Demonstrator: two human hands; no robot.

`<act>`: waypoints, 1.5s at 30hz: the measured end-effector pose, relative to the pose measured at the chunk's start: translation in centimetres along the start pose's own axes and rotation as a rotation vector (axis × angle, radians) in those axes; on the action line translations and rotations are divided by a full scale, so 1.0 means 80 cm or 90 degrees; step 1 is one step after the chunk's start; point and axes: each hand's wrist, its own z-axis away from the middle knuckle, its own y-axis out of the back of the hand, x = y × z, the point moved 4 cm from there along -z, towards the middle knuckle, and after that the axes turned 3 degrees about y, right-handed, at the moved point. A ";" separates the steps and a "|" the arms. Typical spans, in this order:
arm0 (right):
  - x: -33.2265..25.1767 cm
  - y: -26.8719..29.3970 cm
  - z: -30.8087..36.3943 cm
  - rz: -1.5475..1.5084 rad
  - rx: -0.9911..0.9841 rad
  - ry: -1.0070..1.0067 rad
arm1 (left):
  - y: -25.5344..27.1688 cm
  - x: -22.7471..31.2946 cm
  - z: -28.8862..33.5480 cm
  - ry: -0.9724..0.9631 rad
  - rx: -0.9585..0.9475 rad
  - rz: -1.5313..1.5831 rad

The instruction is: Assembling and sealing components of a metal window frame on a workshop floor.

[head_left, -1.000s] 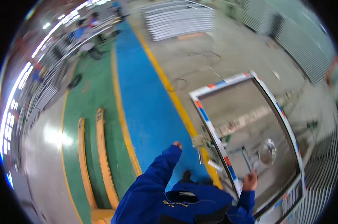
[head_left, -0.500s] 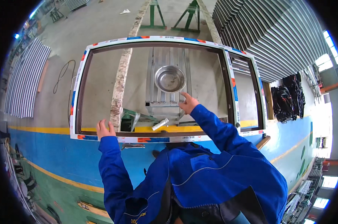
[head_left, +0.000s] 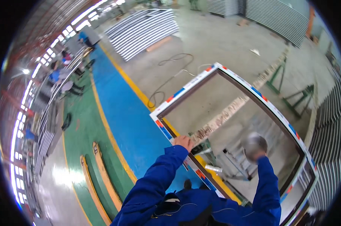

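A large window frame [head_left: 220, 67], dark inside and wrapped in white, blue and red protective film, lies flat before me with a bar dividing off a narrow part. On its near left side rests my left hand [head_left: 183, 142], fingers bent over the rail. Through the big opening my right hand [head_left: 257, 153] reaches to a round metal bowl [head_left: 254, 143]. The hand overlaps the bowl's near edge, and both are smeared by motion. Its fingers are hidden, so a grip on the bowl cannot be made out. A silvery roll [head_left: 214, 168] lies near the frame's near rail.
A worn, whitish beam [head_left: 224, 117] runs under the frame, with green trestle legs [head_left: 277, 77] beyond. Stacked metal profiles stand far off [head_left: 142, 32] and at right [head_left: 330, 128]. A hose [head_left: 174, 77] lies on the floor. Orange forks [head_left: 106, 175] lie at left; people work farther away.
My view has swung left, so the window frame appears slanted and farther right. My right hand has moved from beside the bowl onto its edge. The left hand stays at the near rail.
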 end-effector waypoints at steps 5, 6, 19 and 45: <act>0.006 0.014 -0.020 0.038 -0.042 -0.131 | 0.018 0.013 -0.001 0.025 -0.027 0.020; 0.039 -0.005 -0.031 0.108 -0.090 -0.110 | 0.013 0.025 -0.011 0.014 -0.029 0.038; -0.011 0.003 -0.053 -0.023 -0.099 0.005 | 0.016 0.017 -0.015 0.027 -0.023 0.033; -0.011 0.043 -0.030 0.091 0.047 0.040 | 0.013 0.028 -0.030 0.008 -0.054 0.029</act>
